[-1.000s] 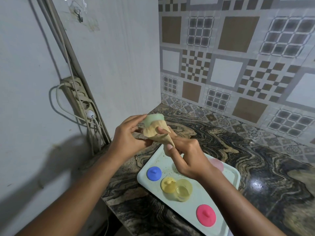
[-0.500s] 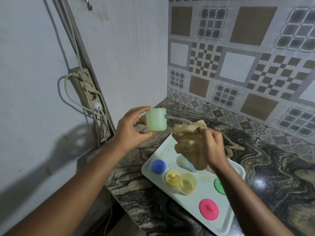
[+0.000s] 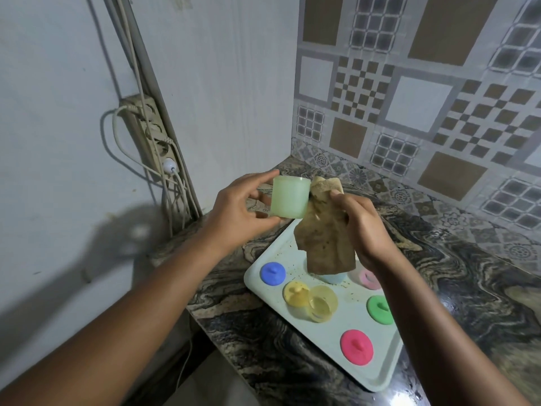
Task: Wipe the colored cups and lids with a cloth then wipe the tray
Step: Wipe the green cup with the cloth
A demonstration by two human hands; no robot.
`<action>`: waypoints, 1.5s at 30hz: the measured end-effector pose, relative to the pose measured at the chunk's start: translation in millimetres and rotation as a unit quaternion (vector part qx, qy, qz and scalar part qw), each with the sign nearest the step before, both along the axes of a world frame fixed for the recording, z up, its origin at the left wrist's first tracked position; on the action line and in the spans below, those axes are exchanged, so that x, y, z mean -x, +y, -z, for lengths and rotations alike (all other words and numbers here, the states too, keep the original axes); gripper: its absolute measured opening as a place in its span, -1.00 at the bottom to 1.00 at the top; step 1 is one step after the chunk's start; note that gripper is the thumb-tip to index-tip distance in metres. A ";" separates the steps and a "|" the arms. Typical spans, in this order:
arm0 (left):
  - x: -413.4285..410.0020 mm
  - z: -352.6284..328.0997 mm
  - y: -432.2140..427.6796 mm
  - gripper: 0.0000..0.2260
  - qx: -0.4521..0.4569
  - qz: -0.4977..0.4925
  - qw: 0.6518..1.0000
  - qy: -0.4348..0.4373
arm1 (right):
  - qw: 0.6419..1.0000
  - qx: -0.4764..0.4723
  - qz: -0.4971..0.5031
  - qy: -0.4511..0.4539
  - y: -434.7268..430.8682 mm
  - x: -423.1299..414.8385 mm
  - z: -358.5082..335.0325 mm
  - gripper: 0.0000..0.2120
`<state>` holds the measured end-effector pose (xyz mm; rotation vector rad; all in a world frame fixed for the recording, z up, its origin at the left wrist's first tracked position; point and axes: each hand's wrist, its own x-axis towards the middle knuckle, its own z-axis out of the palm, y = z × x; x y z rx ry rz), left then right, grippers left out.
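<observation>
Counter (image 3: 292, 361) — dark marbled stone with swirling tan veins, set in a corner. Patterned tile wall (image 3: 424, 98) behind counter, brown and white squares with checkers. Plain white wall (image 3: 219, 83) left of counter. Power strip (image 3: 149, 133) — mounted slantwise on that wall, above counter's left edge, white cables (image 3: 117, 136) looping from it.

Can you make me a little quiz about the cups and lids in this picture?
1. True or false: the left hand holds the green cup.
2. What does the right hand hold?
3. Which lid lies closest to the yellow cup on the tray: A blue lid, B yellow lid, C red lid?

Key: 1 true. 2 the cloth. 3 B.
</observation>
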<state>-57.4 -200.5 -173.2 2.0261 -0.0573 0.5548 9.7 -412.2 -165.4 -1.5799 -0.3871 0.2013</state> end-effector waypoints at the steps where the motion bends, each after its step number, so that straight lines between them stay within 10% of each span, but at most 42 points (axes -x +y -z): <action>1: 0.5 -2.6 -0.7 -0.29 0.000 0.001 1.000 -0.004 | 1.000 -0.007 0.001 0.001 0.1 0.1 -0.8 -0.59; 9: 4.3 -12.0 -1.7 -0.36 -0.026 0.005 0.999 0.017 | 0.997 -0.031 0.064 -0.023 1.4 0.6 -4.9 -0.58; 20: -3.4 -16.0 -10.7 -0.41 -0.097 0.004 0.994 -0.047 | 0.915 0.172 -0.099 -0.352 6.6 9.6 -7.4 -0.61; 32: -7.5 -16.0 -1.8 -0.28 0.013 -0.028 1.000 -0.001 | 0.915 0.108 -0.043 -0.387 -6.5 22.0 10.9 -0.74; 40: -4.8 -17.9 0.8 -0.21 -0.027 -0.012 1.000 -0.009 | 0.980 -0.116 0.092 -0.135 -7.5 11.8 18.3 -0.58; 45: -8.4 -14.8 1.3 -0.23 -0.035 -0.007 0.999 -0.017 | 0.942 -0.008 0.062 -0.328 2.6 19.5 -2.8 -0.76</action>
